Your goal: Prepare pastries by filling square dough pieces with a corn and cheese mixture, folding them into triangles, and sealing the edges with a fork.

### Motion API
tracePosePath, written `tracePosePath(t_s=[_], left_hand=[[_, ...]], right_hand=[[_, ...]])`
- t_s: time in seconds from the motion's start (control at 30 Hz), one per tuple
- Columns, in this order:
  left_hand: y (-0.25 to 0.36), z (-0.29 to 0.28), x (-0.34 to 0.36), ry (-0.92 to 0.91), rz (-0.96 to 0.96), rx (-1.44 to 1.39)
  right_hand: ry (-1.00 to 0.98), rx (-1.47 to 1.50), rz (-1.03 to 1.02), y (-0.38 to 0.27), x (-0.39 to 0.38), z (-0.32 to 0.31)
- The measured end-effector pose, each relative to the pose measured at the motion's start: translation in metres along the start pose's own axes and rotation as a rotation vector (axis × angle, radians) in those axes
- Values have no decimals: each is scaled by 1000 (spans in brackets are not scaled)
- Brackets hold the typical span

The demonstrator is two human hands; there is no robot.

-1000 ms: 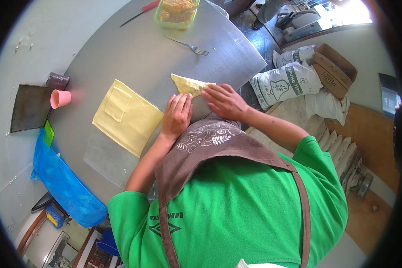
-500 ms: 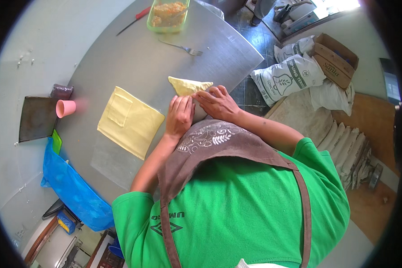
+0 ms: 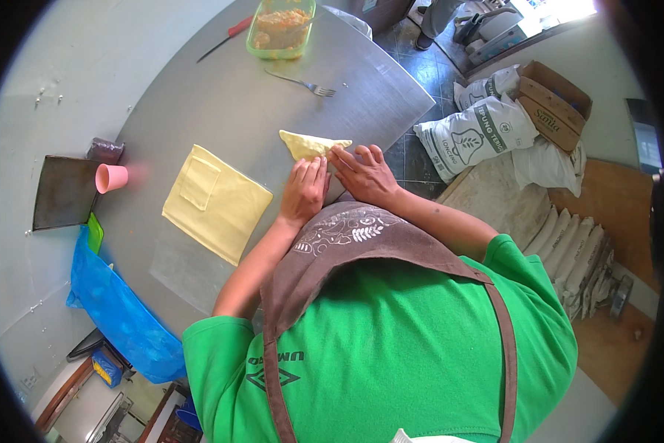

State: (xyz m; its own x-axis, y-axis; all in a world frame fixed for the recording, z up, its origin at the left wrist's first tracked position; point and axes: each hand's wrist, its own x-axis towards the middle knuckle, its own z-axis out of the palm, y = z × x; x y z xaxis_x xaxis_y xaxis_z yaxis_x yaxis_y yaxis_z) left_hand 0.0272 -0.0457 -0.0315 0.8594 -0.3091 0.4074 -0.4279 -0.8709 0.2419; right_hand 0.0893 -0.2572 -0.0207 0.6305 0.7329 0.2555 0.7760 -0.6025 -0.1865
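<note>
A folded triangular pastry [image 3: 305,144] of pale yellow dough lies on the metal table in front of me, its long straight edge facing away. My left hand [image 3: 304,190] has its fingers held together on the pastry's near edge. From the right, my right hand [image 3: 367,176] presses its thumb and fingertips on the same edge, right beside the left fingertips. The fingers hide the pastry's near corner. To the left rests a stack of square dough sheets [image 3: 225,210], with a smaller dough piece [image 3: 199,184] on top.
Beyond the pastry lie a fork [image 3: 302,83], a green container of orange filling [image 3: 253,46] and a red-handled knife [image 3: 228,37]. A pink cup [image 3: 111,179], dark tray [image 3: 62,193] and blue plastic bag [image 3: 125,310] line the left side. White sacks [image 3: 480,133] and a cardboard box [image 3: 553,107] stand right.
Both hands have shifted slightly along the pastry's near edge, and the right fingers have changed their bend. The pastry stays in nearly the same place.
</note>
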Motion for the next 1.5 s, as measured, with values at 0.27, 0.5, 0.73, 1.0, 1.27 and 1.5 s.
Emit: tracePosePath(t_s=[0.27,0.5,0.73,1.0,1.27,1.5], left_hand=[[1,6,0,-20,19,98],[5,2,-1,-73,-11,121],[2,-7,-13,36,-119,70],[-3,-9,-10,60,-163,54],[-6,-17,-13,61,-206,-29],[-20,-21,-12,-61,-240,98]], right_hand=[[-25,28,42,5,1,-18],[-186,46,79,9,1,-12],[-58,-4,-19,14,-7,-12],[-79,36,-80,9,-4,1],[-6,99,-184,1,11,-14],[8,107,-199,-5,16,-10]])
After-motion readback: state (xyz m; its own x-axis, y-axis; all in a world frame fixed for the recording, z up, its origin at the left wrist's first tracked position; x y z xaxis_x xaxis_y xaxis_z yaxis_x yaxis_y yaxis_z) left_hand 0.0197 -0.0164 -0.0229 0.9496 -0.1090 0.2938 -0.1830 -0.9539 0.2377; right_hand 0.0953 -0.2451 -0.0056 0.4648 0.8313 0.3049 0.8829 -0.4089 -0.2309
